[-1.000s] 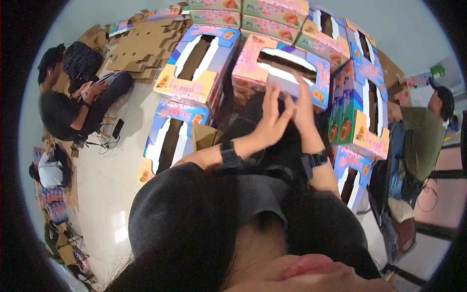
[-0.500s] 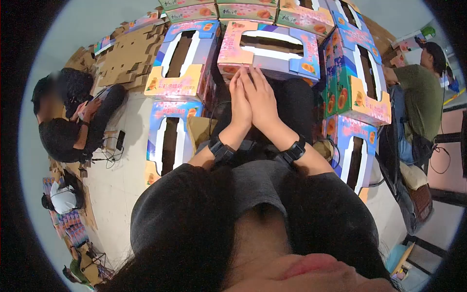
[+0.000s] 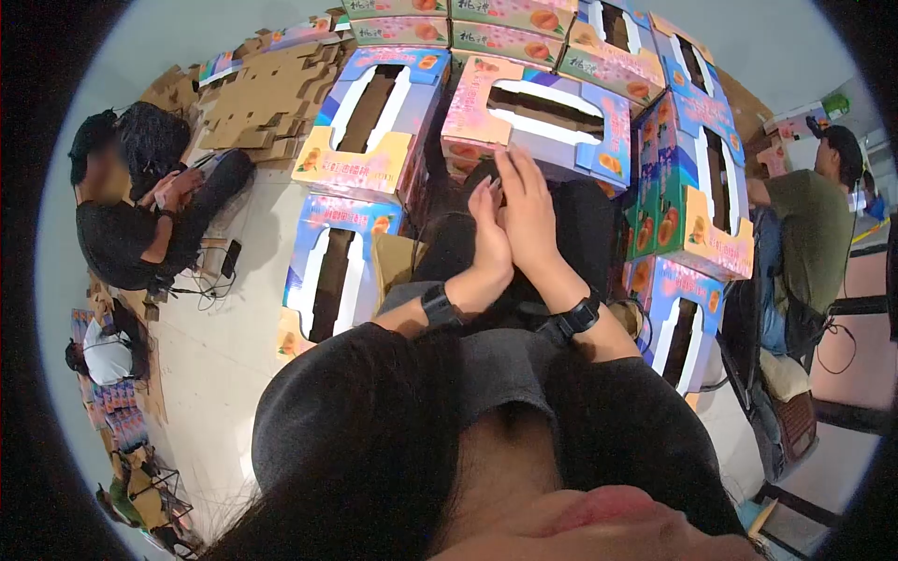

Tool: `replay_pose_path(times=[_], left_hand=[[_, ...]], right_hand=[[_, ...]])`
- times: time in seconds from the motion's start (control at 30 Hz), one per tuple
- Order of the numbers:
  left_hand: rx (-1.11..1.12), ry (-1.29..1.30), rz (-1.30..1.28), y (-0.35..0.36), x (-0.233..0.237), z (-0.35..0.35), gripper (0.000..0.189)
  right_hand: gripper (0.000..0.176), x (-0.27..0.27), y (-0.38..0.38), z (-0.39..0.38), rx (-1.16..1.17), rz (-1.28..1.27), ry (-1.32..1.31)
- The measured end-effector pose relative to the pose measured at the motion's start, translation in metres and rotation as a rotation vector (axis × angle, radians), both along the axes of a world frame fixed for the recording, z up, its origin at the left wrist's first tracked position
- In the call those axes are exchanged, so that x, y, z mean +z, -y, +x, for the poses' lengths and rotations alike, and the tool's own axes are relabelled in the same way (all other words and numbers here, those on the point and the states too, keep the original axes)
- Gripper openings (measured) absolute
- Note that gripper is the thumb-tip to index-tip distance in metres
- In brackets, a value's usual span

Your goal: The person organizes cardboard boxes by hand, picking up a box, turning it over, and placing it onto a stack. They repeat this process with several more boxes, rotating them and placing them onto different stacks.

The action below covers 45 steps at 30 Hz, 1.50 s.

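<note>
Left hand (image 3: 491,245): empty, its palm laid against the other hand, fingers slightly bent and pointing forward.
Right hand (image 3: 531,210): empty too, fingers extended and reaching farther forward; neither hand is clenched.
Middle box (image 3: 552,148): just ahead of the hands, lying crosswise, printed with peaches and pink blossom, a long dark opening in its white-edged top. The right fingertips overlap its near edge in the view; whether they touch it, I cannot tell.
Wristbands: a black left band (image 3: 438,306) and a black right band (image 3: 578,318), one per wrist.
Left stack: an upper left box (image 3: 351,176) and a lower left box (image 3: 348,213), both with slotted tops; a brown cardboard piece (image 3: 398,262) stands beside the lower one.
Right stack: an upper right box (image 3: 716,241), green on its side, and a lower right box (image 3: 675,280) nearer the wearer.
Back row: peach-printed back boxes (image 3: 510,39), stacked beyond the middle one.
Legs: dark-clothed legs (image 3: 582,220), below the hands and in front of the middle box.
Floor: pale floor (image 3: 206,374) at left, with flattened cardboard (image 3: 262,103) farther off and a dark phone-like object (image 3: 231,259) near some cables.
Co-workers: a person in black (image 3: 122,234) seated at left, a person in white (image 3: 108,351) behind, and a person in green (image 3: 814,224) at right.
</note>
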<state>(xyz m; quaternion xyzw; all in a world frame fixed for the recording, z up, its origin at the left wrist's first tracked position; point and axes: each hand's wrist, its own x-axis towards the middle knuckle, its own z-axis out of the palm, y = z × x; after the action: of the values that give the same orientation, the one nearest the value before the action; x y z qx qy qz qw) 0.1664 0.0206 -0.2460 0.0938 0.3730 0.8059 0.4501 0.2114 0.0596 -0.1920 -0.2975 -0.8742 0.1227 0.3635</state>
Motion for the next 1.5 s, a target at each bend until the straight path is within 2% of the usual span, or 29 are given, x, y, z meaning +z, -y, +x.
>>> replay_pose_path(times=[0.03, 0.13, 0.27, 0.37, 0.43, 0.53, 0.67, 0.7, 0.8, 0.83, 0.93, 0.97, 1.0, 1.07, 1.1, 1.13, 1.17, 1.2, 1.23, 1.27, 1.3, 1.33, 1.37, 1.5], left_hand=[[0.089, -0.139, -0.056, 0.001, -0.005, 0.008, 0.047], [0.057, -0.082, -0.076, 0.006, 0.018, 0.017, 0.046], [0.000, -0.143, -0.122, 0.013, 0.026, 0.021, 0.053], [-0.189, -0.372, 0.101, 0.016, 0.004, 0.005, 0.063], [-0.201, -0.329, 0.007, 0.017, -0.002, 0.019, 0.060], [-0.183, -0.483, 0.041, 0.005, -0.030, 0.008, 0.067], [-0.395, 0.078, 0.410, 0.000, -0.011, -0.018, 0.067], [-0.377, 0.130, 0.284, 0.000, 0.002, -0.023, 0.073], [-0.642, 0.394, 0.245, -0.006, -0.021, -0.041, 0.083], [-0.675, 0.406, 0.240, -0.008, -0.028, -0.042, 0.093], [-0.716, 0.842, 0.457, -0.015, -0.039, -0.052, 0.096], [-0.789, 1.142, 0.636, -0.022, -0.055, -0.051, 0.101], [-0.798, 1.078, 0.627, -0.022, -0.056, -0.050, 0.100], [-0.818, 0.948, 0.612, -0.023, -0.056, -0.048, 0.098], [-0.816, 0.964, 0.608, -0.019, -0.047, -0.046, 0.097], [-0.757, 0.562, 0.292, -0.017, -0.038, -0.041, 0.099], [-0.737, 0.572, 0.339, -0.014, -0.032, -0.040, 0.099], [-0.720, 0.582, 0.386, -0.013, -0.029, -0.042, 0.099], [-0.799, 0.892, 0.325, -0.016, -0.043, -0.050, 0.092], [-0.824, 0.929, 0.323, -0.017, -0.042, -0.051, 0.089], [-0.861, 0.927, 0.395, -0.019, -0.047, -0.051, 0.089], [-0.900, 0.926, 0.466, -0.021, -0.051, -0.050, 0.089], [-0.887, 0.859, 0.391, -0.019, -0.037, -0.052, 0.088], [-0.932, 0.787, 0.244, -0.022, -0.033, -0.048, 0.087]], right_hand=[[0.062, 0.002, -0.001, -0.002, -0.026, -0.030, -0.008], [0.063, 0.001, -0.010, -0.007, -0.082, -0.021, 0.009], [0.066, -0.012, -0.022, -0.012, -0.089, -0.025, 0.084], [0.067, -0.019, -0.035, -0.020, -0.112, -0.034, 0.126], [0.067, -0.021, -0.039, -0.030, -0.131, 0.009, 0.152], [0.064, -0.027, -0.045, -0.035, -0.129, 0.033, 0.183], [0.057, -0.034, -0.038, -0.038, -0.036, -0.077, 0.121], [0.055, -0.035, -0.032, -0.039, -0.002, -0.112, 0.090], [0.050, -0.047, -0.025, -0.045, 0.053, -0.110, 0.093], [0.048, -0.048, -0.024, -0.044, 0.037, -0.127, 0.114], [0.048, -0.039, -0.007, -0.054, 0.125, -0.119, 0.072], [0.049, -0.043, -0.003, -0.053, 0.276, -0.055, 0.063], [0.053, -0.028, 0.010, -0.053, 0.370, -0.063, 0.159], [0.056, -0.018, 0.011, -0.058, 0.629, 0.075, 0.252], [0.057, -0.011, 0.003, -0.062, 0.644, 0.123, 0.235], [0.057, -0.002, -0.011, -0.069, 0.658, 0.174, 0.219], [0.058, 0.009, -0.027, -0.077, 0.671, 0.226, 0.202], [0.056, 0.023, -0.045, -0.084, 0.598, 0.205, 0.223], [0.058, 0.032, -0.065, -0.089, 0.493, 0.194, 0.195], [0.060, 0.039, -0.088, -0.094, 0.372, 0.274, 0.092], [0.066, 0.044, -0.120, -0.095, 0.295, 0.233, 0.157], [0.068, 0.035, -0.159, -0.096, 0.230, 0.336, 0.137], [0.068, 0.024, -0.195, -0.094, 0.149, 0.282, 0.124], [0.074, 0.023, -0.281, -0.090, -0.123, 0.432, 0.190]])
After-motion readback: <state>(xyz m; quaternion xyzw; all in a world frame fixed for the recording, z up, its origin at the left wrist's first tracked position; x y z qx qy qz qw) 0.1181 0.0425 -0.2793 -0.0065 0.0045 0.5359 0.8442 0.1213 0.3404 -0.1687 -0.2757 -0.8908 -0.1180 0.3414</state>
